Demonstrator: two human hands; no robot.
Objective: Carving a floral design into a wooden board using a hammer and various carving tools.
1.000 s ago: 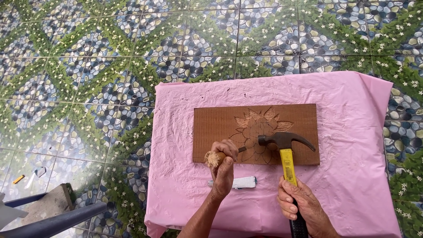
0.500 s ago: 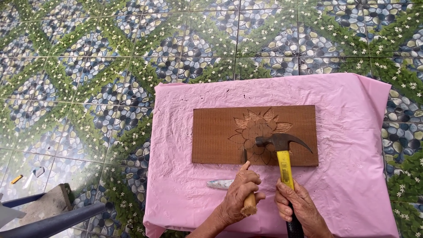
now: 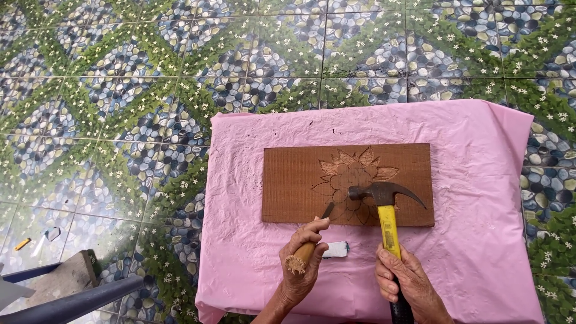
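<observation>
Chisel (image 3: 314,237) clamped in left hand (image 3: 303,264), hammer (image 3: 387,207) gripped in right hand (image 3: 408,282).
A glancing blow could skid the tip across the carved flower on the board (image 3: 294,183), or strike knuckles.

Person works over a small counter (image 3: 468,180) w/ pink crinkled cloth (image 3: 240,198) on top, floor (image 3: 120,90) of pebble-and-flower pattern tiles all around. On the cloth lies a brown wooden board (image 3: 288,180), flower outline carved into its right-centre part. Left hand (image 3: 303,264) grips a wooden-handled chisel (image 3: 312,243), frayed butt end toward the person, blade tip touching the board's near edge by the flower's lower petals. Right hand (image 3: 408,285) holds a claw hammer (image 3: 384,201) by its yellow-and-black handle, head resting over the carving, just right of the chisel tip. Small white object (image 3: 337,249) lies on the cloth btwn the two hands. Far left: grey block (image 3: 60,279) & dark bar (image 3: 78,303) on the floor.
</observation>
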